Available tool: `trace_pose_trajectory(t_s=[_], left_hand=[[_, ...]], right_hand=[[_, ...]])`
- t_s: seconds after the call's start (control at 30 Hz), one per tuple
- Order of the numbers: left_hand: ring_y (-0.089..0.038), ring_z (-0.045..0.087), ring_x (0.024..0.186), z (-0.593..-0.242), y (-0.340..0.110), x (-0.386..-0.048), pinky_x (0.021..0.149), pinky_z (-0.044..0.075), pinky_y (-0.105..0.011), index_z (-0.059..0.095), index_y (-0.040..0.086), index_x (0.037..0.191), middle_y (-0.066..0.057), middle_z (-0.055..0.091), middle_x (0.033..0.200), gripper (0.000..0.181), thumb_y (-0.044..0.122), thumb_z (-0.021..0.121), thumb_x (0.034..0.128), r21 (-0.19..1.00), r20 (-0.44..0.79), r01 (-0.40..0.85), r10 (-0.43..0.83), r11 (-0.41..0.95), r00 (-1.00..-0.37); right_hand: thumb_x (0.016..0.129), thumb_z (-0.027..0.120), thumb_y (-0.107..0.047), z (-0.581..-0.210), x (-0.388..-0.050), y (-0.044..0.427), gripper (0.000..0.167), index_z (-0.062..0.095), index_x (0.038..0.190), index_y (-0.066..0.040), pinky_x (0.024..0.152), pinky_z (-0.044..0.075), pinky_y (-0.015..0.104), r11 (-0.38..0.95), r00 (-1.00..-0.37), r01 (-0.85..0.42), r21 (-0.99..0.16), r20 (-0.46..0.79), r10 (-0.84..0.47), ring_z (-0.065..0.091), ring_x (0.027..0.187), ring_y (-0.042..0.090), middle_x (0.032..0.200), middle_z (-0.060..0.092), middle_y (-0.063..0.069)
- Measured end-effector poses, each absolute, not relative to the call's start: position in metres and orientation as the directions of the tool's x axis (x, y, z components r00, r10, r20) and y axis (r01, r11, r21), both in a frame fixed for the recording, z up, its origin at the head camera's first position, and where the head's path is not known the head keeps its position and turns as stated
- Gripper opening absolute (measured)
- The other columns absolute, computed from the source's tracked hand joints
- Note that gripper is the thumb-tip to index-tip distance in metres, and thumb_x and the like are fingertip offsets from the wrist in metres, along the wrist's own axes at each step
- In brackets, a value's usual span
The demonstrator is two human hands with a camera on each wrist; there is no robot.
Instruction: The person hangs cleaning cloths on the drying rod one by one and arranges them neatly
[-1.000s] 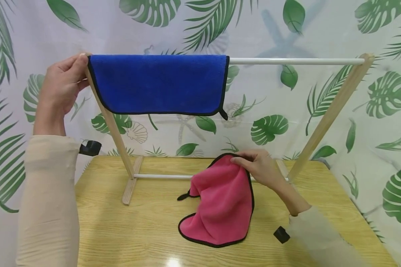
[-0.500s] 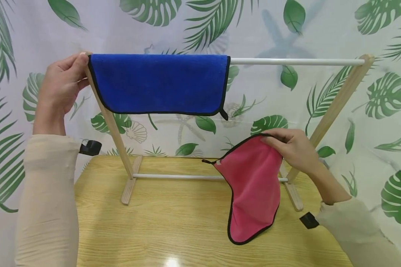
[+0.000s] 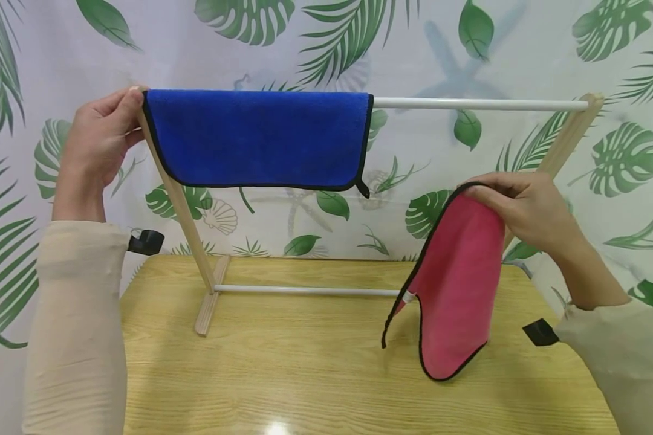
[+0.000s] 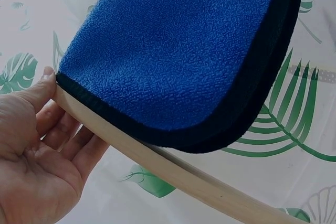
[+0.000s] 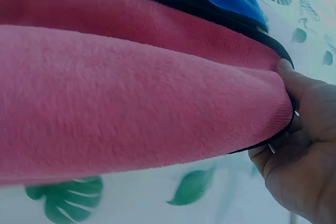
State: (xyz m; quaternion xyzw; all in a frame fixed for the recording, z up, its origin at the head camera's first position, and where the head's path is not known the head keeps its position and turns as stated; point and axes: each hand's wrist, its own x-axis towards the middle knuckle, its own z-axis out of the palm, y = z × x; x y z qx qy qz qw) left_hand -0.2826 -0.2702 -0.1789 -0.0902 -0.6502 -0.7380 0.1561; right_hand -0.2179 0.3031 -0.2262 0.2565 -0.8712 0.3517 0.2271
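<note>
A blue cloth (image 3: pixel 258 139) with black edging hangs folded over the left part of the rack's white top bar (image 3: pixel 479 104). My left hand (image 3: pixel 100 136) grips the top of the rack's left wooden post (image 3: pixel 182 211), beside the cloth's upper corner; the left wrist view shows the thumb (image 4: pixel 42 90) at that corner. My right hand (image 3: pixel 533 211) pinches the black edge of a pink cloth (image 3: pixel 459 284), which droops below it in front of the rack's right post (image 3: pixel 571 136). In the right wrist view the pink cloth (image 5: pixel 131 98) hangs folded from the fingers.
The rack's foot (image 3: pixel 205 314) and its white lower bar (image 3: pixel 305 290) are on the wooden table (image 3: pixel 277 356). Behind stands a white backdrop (image 3: pixel 402 36) printed with green leaves. Bare top bar runs from the blue cloth to the right post.
My right hand has moved up and to the right, lifting the pink cloth from low over the table towards the right post. The left hand and the blue cloth have stayed where they were.
</note>
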Motion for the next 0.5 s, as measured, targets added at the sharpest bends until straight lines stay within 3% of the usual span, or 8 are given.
trace_pose_trajectory(t_s=[0.27, 0.5], left_hand=[[-0.019, 0.058, 0.098, -0.179, -0.270, -0.282, 0.086, 0.050, -0.019, 0.073, 0.009, 0.127, -0.006, 0.064, 0.106, 0.041, 0.034, 0.069, 0.0955, 0.934, 0.338, 0.348, -0.120, -0.082, -0.934], [-0.018, 0.058, 0.099, -0.179, -0.270, -0.282, 0.087, 0.050, -0.020, 0.072, 0.010, 0.128, -0.005, 0.064, 0.107, 0.042, 0.035, 0.069, 0.0951, 0.937, 0.328, 0.339, -0.117, -0.087, -0.937]], right_hand=[[0.099, 0.070, -0.008, -0.189, -0.221, 0.319, 0.020, 0.077, 0.113, 0.003, 0.059, 0.047, 0.009, 0.672, -0.760, -0.551, -0.495, 0.629, -0.161, 0.061, 0.059, 0.001, 0.080, 0.069, -0.022], [0.101, 0.069, -0.012, -0.153, -0.222, 0.331, 0.019, 0.078, 0.115, -0.003, 0.057, 0.044, 0.007, 0.671, -0.735, -0.548, -0.499, 0.671, -0.101, 0.056, 0.060, -0.002, 0.078, 0.066, -0.017]])
